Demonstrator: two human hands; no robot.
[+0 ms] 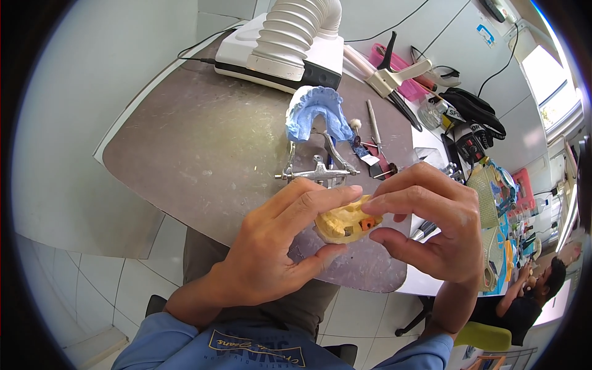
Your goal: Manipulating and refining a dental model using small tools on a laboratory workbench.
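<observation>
My left hand (pixel 271 240) grips a yellow dental cast (pixel 336 224) from its left side, thumb below and fingers over the far edge. A small orange piece (pixel 367 223) and a grey patch sit among the cast's teeth. At the cast's right end, the bent fingers and thumb of my right hand (pixel 438 219) close around it; the exact contact is partly hidden. Just beyond my hands stands a metal articulator (pixel 318 171), with a blue and white dental cast (pixel 317 113) at its far end.
A white machine (pixel 246 55) with a ribbed hose (pixel 293 37) stands at the back of the brown work board (pixel 185 135). Small handpieces and burs lie to the right, near a pink container (pixel 407 80). Green baskets (pixel 484 191) stand farther right, where another person (pixel 524 299) sits.
</observation>
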